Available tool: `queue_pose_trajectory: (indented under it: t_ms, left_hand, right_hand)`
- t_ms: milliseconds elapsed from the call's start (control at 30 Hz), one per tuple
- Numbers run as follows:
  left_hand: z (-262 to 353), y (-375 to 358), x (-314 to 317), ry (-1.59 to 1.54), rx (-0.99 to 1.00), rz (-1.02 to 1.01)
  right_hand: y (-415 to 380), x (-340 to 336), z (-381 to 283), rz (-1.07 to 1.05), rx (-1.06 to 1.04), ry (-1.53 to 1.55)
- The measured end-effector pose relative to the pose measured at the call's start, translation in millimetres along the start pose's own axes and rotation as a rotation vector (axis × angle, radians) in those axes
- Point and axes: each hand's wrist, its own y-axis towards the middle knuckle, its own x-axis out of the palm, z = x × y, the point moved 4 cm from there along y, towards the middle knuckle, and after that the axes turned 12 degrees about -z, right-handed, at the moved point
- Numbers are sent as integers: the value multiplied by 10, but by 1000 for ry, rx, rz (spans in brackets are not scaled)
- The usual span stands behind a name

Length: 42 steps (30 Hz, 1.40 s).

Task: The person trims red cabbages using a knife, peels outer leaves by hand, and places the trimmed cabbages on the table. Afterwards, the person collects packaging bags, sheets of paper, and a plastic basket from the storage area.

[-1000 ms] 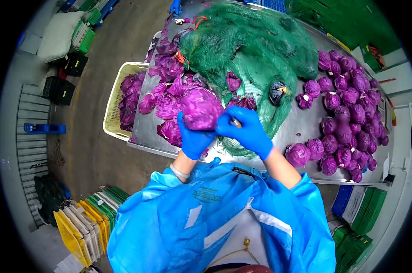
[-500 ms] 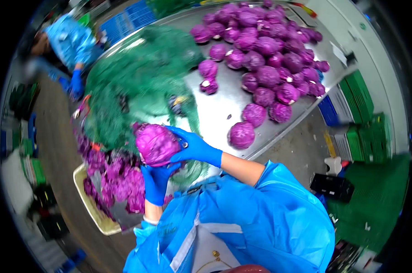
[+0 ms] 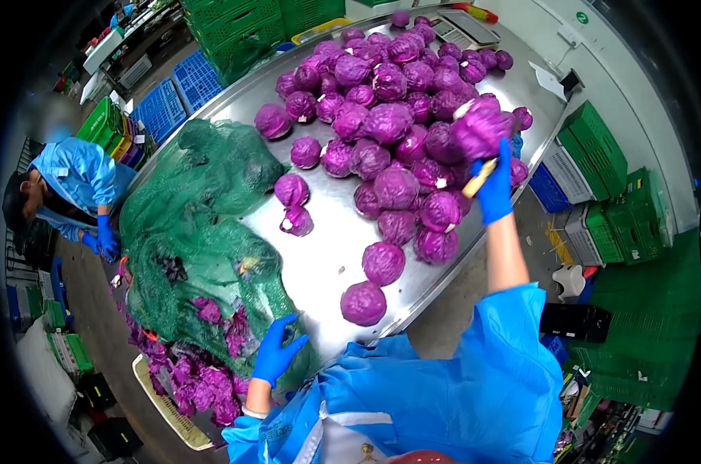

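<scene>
A purple cabbage (image 3: 480, 133) is in my right hand (image 3: 495, 185), held above the right side of a large heap of purple cabbages (image 3: 389, 124). A yellowish handle (image 3: 480, 178) also shows in that gloved hand; what it belongs to is hidden. My left hand (image 3: 278, 352), in a blue glove, has its fingers apart and holds nothing, over the edge of the green netting (image 3: 203, 209). Purple leaves (image 3: 203, 387) lie to its left, in and above a cream crate (image 3: 165, 410). Two single cabbages (image 3: 364, 303) (image 3: 384, 264) rest nearest me.
The steel table (image 3: 319, 263) bears the heap and netting. A co-worker in blue (image 3: 80, 174) bends at the left. A scale (image 3: 465, 32) stands at the far end. Green crates (image 3: 594, 151) are stacked beyond the right edge, and blue crates (image 3: 159, 110) behind the table.
My right hand has moved from the left side to the far right with a cabbage. My left hand has let go and opened. The view has shifted, showing more of the heap and the co-worker.
</scene>
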Motion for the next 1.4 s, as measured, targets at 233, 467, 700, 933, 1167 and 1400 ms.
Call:
queue_pose_trajectory:
  t_ms: [233, 467, 700, 933, 1167, 1400]
  left_hand:
    - [-446, 99, 352, 164, -215, 8]
    - [-492, 87, 369, 236, -191, 126]
    - [-808, -538, 8, -71, -68, 933]
    - [-2083, -1545, 3, 369, -529, 1248]
    - [-2928, -1924, -97, 600, -710, 886]
    - [-3857, -2522, -1106, 610, -798, 903]
  right_hand:
    - [1438, -1576, -818, 556, 171, -497]
    - [2427, -3122, -333, 381, 545, -398]
    - [2147, -761, -534, -231, 182, -703]
    - [-596, 2133, 1417, -890, 564, -783]
    - [-2942, 3068, 3730, -1362, 913, -573]
    - [-2865, 2549, 4611, -1074, 669, -969]
